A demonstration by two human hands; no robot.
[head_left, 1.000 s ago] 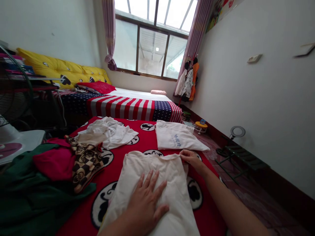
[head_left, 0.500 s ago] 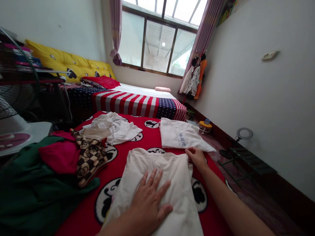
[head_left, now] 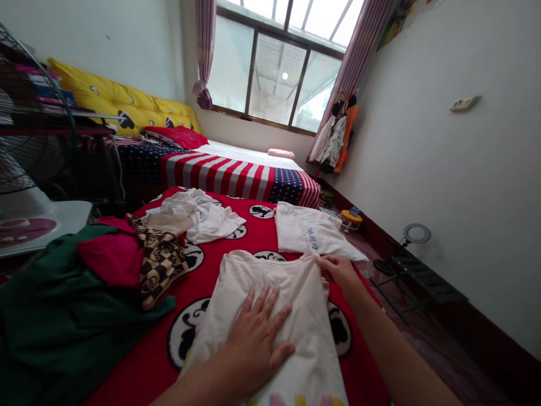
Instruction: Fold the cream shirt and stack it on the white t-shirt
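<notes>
A cream garment [head_left: 274,276] lies spread on the red blanket [head_left: 249,234] with black-and-white round prints. My left hand [head_left: 256,338] rests flat on the middle of the garment, fingers spread. My right hand [head_left: 340,269] pinches the garment's far right corner and holds it slightly raised. Just beyond it lies a folded white T-shirt [head_left: 310,235] with blue lettering.
A crumpled white shirt [head_left: 194,215], a brown checked cloth [head_left: 163,260], a pink garment [head_left: 112,259] and a dark green one [head_left: 51,327] are piled at the left. Behind is a bed with a flag-pattern cover [head_left: 228,176]. A fan [head_left: 25,163] stands left; a folding rack [head_left: 416,279] right.
My right hand has pulled the garment's far right corner up and outward, so the top edge now rises to a point. My left hand stays pressed on the cloth. The view shifted slightly.
</notes>
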